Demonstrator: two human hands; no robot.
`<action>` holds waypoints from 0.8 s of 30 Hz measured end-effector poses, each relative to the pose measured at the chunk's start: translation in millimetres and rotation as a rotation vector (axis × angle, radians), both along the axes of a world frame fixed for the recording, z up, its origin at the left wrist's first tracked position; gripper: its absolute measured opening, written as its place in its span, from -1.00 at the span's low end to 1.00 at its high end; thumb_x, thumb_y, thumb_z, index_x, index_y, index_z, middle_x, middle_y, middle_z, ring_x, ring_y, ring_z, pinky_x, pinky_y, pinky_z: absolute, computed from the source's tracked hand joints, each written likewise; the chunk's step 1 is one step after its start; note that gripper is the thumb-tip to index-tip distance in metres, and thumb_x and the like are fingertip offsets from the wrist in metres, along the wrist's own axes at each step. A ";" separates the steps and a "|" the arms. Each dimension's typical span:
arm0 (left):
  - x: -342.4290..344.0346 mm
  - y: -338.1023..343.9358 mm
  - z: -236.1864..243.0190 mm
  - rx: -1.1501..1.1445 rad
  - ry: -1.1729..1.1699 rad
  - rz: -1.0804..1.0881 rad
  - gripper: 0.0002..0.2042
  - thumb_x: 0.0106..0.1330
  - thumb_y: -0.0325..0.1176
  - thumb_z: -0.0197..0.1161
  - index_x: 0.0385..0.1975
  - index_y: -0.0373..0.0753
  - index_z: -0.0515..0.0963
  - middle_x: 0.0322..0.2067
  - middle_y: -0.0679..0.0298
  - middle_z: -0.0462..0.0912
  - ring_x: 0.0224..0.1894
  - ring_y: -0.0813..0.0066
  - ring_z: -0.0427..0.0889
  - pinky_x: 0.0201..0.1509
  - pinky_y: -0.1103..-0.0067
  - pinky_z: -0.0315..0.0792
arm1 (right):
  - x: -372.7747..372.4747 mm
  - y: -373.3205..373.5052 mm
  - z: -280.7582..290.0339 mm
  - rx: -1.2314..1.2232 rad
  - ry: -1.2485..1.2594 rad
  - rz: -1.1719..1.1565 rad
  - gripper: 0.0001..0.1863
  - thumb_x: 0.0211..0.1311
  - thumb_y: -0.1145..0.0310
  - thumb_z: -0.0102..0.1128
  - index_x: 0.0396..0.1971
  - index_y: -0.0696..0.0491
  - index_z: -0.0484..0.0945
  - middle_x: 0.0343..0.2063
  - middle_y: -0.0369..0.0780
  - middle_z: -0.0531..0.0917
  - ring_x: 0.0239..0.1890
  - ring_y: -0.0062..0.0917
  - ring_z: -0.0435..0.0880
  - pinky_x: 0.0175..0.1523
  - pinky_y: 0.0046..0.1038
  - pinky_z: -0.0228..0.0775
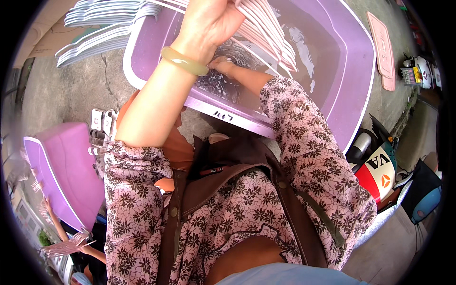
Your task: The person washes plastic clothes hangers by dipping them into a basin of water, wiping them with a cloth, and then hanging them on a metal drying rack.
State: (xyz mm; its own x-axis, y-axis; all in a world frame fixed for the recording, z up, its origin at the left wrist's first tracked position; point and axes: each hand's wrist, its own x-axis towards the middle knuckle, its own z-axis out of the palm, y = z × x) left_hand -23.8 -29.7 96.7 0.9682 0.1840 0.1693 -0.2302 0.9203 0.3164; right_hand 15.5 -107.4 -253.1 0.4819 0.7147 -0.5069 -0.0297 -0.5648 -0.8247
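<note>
A large lilac tub [351, 90] of murky water stands in front of me. Over it, my left hand [211, 21], with a pale green bangle on the wrist, is closed around a bundle of pale pink clothes hangers [270, 35]. The bundle fans out to the right above the water. My right hand [223, 65] reaches into the tub below the left wrist; its fingers are partly under the rippling water and behind the left arm, so their grip does not show. Light blue hangers [107, 28] are stacked at the tub's left corner.
To the left, another lilac tub [71, 171] stands near a co-worker's arms [90, 249] and more pink hangers [66, 247]. A pink flat panel [382, 52] lies right of my tub. A red, white and green vehicle [380, 173] stands at lower right. Cardboard [45, 35] is at upper left.
</note>
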 end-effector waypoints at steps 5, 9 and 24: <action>3.6 8.7 -36.4 -0.104 0.005 -0.082 -0.76 0.28 -0.54 -0.04 -0.06 -0.40 0.29 -0.24 0.09 0.48 -0.21 0.38 0.51 -0.09 0.56 0.46 | -37.2 -12.2 122.0 -0.295 0.360 -0.027 -0.07 -0.11 0.05 0.32 0.18 0.20 0.06 0.09 -0.17 0.27 -0.13 -0.49 0.40 -0.25 -0.52 0.33; 20.2 0.7 -53.1 0.027 0.161 -0.097 -0.67 0.29 -0.47 -0.01 0.01 -0.46 0.24 -0.07 -0.01 0.41 -0.04 0.19 0.47 0.11 0.24 0.38 | -25.1 -69.0 115.1 -0.282 0.488 -0.025 -0.48 0.00 0.11 0.27 -0.08 0.10 0.43 -0.40 -0.30 0.57 -0.43 -0.58 0.47 -0.51 -0.53 0.29; 65.0 -39.2 -94.6 -0.144 0.367 -0.158 -0.69 0.39 -0.33 -0.19 -0.02 -0.42 0.25 -0.06 0.05 0.43 -0.03 0.24 0.44 0.14 0.37 0.31 | -32.7 -124.0 310.4 1.311 0.091 -0.783 -0.54 0.35 0.17 -0.24 0.06 0.22 0.27 0.02 -0.16 0.43 0.09 -0.47 0.37 0.22 -0.43 0.11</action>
